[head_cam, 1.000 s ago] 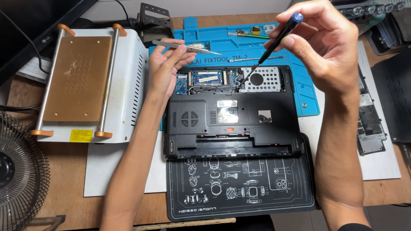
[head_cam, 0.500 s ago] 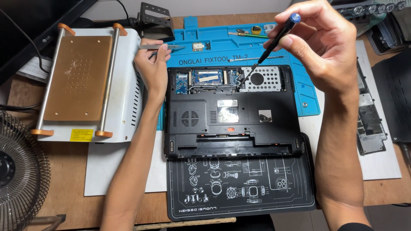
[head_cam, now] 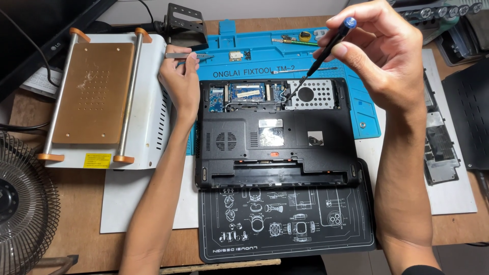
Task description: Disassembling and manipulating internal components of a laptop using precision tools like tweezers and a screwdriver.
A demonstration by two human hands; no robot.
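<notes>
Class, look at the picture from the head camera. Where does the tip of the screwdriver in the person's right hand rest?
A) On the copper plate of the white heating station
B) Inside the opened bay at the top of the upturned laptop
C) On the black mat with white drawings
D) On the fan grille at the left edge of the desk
B: the right hand holds the screwdriver slanting down, its tip inside the open bay of the laptop, beside the perforated metal plate.

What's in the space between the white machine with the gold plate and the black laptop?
In the head view, the left hand and its forearm fill that gap, over the edge of the blue mat, between the white machine and the laptop.
</notes>
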